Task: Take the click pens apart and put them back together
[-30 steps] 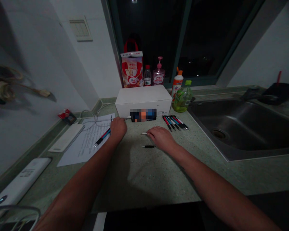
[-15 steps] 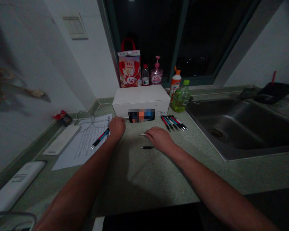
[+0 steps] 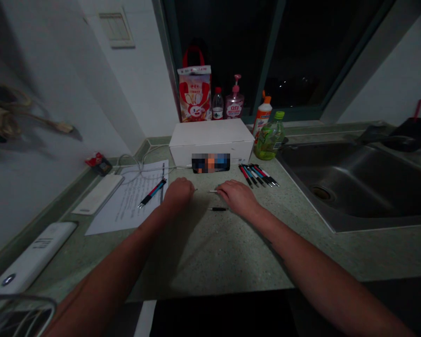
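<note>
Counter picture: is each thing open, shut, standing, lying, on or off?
Left hand: closed on a thin piece
Right hand: pinching a thin white stick
Short black pen piece: lying down
Pen row: lying side by side
Paper: lying flat
Two pens: lying on the paper
White box: shut
Phone: screen lit, leaning on the box
Green-capped bottle: standing, cap on
Red-capped bottle: standing, cap on
Pump bottle: standing
Light switch: unclear

Green-capped bottle beside steel sink

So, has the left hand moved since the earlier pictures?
Yes: judged against the white box, the left hand has shifted to the right and back toward the person, away from the box's front.
</note>
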### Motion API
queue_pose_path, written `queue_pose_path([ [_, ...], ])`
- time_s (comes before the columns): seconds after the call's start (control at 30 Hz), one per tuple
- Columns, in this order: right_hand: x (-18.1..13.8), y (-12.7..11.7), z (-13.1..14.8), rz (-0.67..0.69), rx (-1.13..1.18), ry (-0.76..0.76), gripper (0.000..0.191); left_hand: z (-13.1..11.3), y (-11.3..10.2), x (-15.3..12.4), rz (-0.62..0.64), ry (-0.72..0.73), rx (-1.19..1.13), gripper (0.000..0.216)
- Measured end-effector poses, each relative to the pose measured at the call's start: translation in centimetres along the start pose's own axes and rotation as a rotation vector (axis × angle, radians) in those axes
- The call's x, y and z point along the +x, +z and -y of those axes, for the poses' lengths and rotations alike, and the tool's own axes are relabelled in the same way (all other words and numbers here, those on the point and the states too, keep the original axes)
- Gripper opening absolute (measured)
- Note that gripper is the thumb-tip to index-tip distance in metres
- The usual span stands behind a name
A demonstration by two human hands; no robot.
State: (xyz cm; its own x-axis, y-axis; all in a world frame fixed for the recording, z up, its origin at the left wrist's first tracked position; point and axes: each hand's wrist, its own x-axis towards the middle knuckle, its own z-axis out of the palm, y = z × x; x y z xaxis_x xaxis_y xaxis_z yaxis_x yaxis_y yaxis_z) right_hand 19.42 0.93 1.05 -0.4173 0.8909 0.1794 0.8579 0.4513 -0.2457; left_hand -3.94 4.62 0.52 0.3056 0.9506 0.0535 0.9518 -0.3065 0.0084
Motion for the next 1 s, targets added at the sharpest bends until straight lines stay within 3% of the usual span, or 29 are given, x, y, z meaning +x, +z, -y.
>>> queue_pose_path([
  [0.23,-0.2,0.4,0.3,0.029,0.029,-0.06,0.02,-1.7,-0.3,-3.6,0.026,0.005,-0.239,0.026],
  [0.77,0.1,1.3,0.6,0.055,0.018,-0.067,0.02,-1.2,0.4,-3.2,-0.009,0.01,-0.454,0.016],
  [1.0,0.1,1.3,1.0,0.066,0.026,-0.055,0.021,-1.6,0.3,-3.1,0.037,0.069,-0.347,0.022],
])
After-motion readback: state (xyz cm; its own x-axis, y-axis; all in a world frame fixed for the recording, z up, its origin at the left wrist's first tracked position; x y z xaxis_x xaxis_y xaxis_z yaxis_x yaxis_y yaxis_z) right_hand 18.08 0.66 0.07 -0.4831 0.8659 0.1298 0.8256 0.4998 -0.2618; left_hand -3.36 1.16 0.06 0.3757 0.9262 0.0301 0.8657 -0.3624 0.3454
